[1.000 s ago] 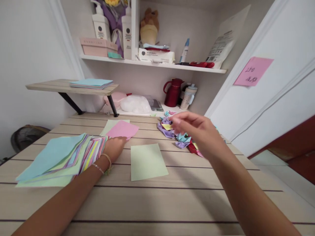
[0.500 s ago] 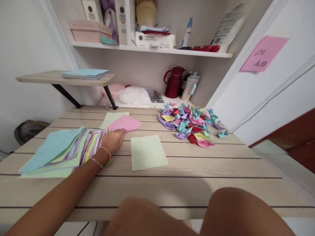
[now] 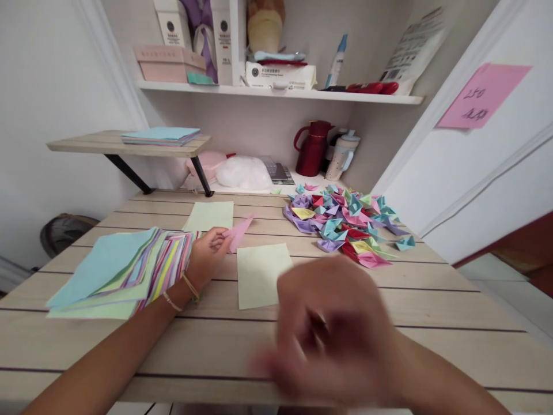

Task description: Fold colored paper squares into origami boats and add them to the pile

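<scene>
A pink paper sheet (image 3: 239, 233) is pinched between the thumb and fingers of my left hand (image 3: 209, 252), lifted and seen nearly edge-on. My right hand (image 3: 334, 331) hangs in the near foreground, smeared by motion, its fingers curled; whether anything is in it cannot be made out. Partly behind it lies a pale green square sheet (image 3: 261, 276) on the slatted table (image 3: 207, 346). Another pale green sheet (image 3: 211, 215) lies flat beyond my left hand. Beside my left wrist a fanned stack of coloured paper (image 3: 116, 265) spreads out, light blue on top.
Many folded paper boats (image 3: 345, 222) are heaped at the table's back right. A small raised shelf (image 3: 86, 144) bears more paper (image 3: 162, 135) at the left. Behind stand a red jug (image 3: 313, 148) and a pale tumbler (image 3: 341, 157). A pink note (image 3: 484, 95) sticks to the right wall.
My left hand has raised the pink sheet off the table, uncovering the far green sheet. My right hand has come into view at the front. The whole view has shifted slightly.
</scene>
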Action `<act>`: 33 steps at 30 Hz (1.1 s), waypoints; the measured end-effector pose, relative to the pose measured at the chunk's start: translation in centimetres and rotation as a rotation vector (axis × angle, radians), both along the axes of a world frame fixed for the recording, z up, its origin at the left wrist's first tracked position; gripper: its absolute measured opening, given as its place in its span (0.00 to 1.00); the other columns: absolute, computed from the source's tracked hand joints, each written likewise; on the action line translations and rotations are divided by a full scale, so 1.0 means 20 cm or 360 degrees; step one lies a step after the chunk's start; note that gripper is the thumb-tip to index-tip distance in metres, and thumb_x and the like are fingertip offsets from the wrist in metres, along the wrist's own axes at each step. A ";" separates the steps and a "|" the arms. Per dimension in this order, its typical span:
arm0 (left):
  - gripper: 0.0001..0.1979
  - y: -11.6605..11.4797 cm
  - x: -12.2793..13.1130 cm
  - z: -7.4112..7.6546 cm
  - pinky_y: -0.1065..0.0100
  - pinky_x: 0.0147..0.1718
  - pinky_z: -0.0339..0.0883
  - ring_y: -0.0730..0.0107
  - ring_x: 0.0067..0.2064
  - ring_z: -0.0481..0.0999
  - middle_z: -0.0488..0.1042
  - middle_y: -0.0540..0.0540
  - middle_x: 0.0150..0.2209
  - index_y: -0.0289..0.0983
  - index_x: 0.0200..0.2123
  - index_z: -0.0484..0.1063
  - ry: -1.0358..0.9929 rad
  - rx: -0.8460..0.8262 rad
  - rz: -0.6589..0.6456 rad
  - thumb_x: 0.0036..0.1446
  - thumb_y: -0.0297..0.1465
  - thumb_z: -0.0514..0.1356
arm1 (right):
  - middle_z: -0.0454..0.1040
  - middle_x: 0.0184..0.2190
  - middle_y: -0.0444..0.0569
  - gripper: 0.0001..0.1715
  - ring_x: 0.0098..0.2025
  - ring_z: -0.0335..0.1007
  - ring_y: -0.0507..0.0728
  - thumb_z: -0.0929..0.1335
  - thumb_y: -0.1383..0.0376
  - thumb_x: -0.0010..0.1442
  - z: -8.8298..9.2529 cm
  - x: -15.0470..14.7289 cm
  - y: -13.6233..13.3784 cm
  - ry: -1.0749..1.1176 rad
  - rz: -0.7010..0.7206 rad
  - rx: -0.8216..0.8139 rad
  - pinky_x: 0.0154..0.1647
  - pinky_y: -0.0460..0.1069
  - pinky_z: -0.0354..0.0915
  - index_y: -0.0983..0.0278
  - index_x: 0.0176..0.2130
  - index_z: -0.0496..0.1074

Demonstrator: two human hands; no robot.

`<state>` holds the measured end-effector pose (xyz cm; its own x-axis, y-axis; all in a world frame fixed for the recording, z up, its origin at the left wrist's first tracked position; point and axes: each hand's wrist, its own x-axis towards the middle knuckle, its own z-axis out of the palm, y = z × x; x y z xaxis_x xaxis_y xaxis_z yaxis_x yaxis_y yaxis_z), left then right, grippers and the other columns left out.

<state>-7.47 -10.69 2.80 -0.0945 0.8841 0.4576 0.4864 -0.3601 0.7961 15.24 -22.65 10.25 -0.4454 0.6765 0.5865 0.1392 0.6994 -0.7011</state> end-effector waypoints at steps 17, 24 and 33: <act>0.17 0.01 0.01 -0.04 0.78 0.33 0.72 0.79 0.30 0.75 0.73 0.53 0.29 0.37 0.41 0.69 -0.1253 -0.0563 -0.0483 0.47 0.33 0.68 | 0.79 0.33 0.44 0.37 0.22 0.64 0.49 0.70 0.67 0.51 -0.53 0.06 0.74 -0.0312 -0.0227 -0.0276 0.26 0.44 0.62 0.58 0.60 0.63; 0.41 -0.03 0.02 -0.04 0.67 0.39 0.72 0.66 0.41 0.76 0.72 0.43 0.49 0.43 0.56 0.60 -0.0799 -0.0675 -0.0865 0.37 0.24 0.72 | 0.78 0.36 0.50 0.10 0.34 0.70 0.55 0.71 0.59 0.52 -0.54 0.09 0.80 0.0316 -0.0212 -0.0518 0.34 0.48 0.64 0.61 0.33 0.79; 0.14 0.02 0.02 -0.06 0.62 0.42 0.68 0.62 0.39 0.74 0.76 0.46 0.33 0.34 0.31 0.74 -0.0397 -0.0641 -0.0504 0.52 0.40 0.62 | 0.70 0.20 0.42 0.18 0.21 0.62 0.48 0.74 0.54 0.48 -0.54 0.07 0.79 0.0450 -0.0238 -0.0931 0.23 0.44 0.56 0.65 0.25 0.69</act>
<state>-7.11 -10.29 1.58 0.1416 0.9870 0.0765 0.1835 -0.1022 0.9777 16.59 -6.76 -0.58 -0.2048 0.9613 0.1842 -0.0398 0.1798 -0.9829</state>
